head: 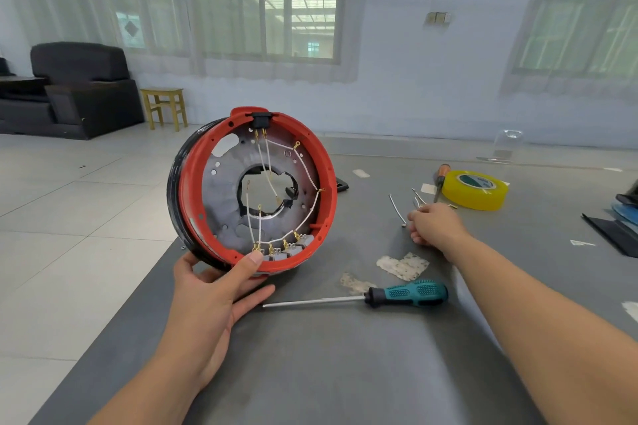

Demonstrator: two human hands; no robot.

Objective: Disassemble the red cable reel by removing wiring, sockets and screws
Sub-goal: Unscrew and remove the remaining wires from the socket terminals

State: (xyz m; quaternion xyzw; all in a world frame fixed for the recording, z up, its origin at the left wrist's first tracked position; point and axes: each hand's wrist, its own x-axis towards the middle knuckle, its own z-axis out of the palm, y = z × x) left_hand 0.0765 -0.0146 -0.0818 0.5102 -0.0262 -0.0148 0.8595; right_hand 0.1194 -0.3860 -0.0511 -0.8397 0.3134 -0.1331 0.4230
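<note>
- My left hand (221, 281) grips the red cable reel (252, 188) upright at the desk's (345, 373) 10 o'clock edge, thumb on its rim.
- My right hand (435, 222), fingers curled, touches loose wires (397, 209) at 1 o'clock.
- A teal screwdriver (407, 294) lies between.

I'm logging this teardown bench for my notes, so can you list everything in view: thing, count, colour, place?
cable reel: one, red rim, black back, held upright at the table's left edge
white wires: several, strung inside the reel
grey sockets: four, along the reel's lower rim
teal screwdriver: one, lying near the table's middle
orange screwdriver: one, beside the tape
yellow tape roll: one, far right
loose wire pieces: a few, pale, by the right hand
table: one, grey
armchair: one, black, far left
stool: one, yellow-green
left hand: grips the reel's lower rim
right hand: rests at the loose wires
</note>
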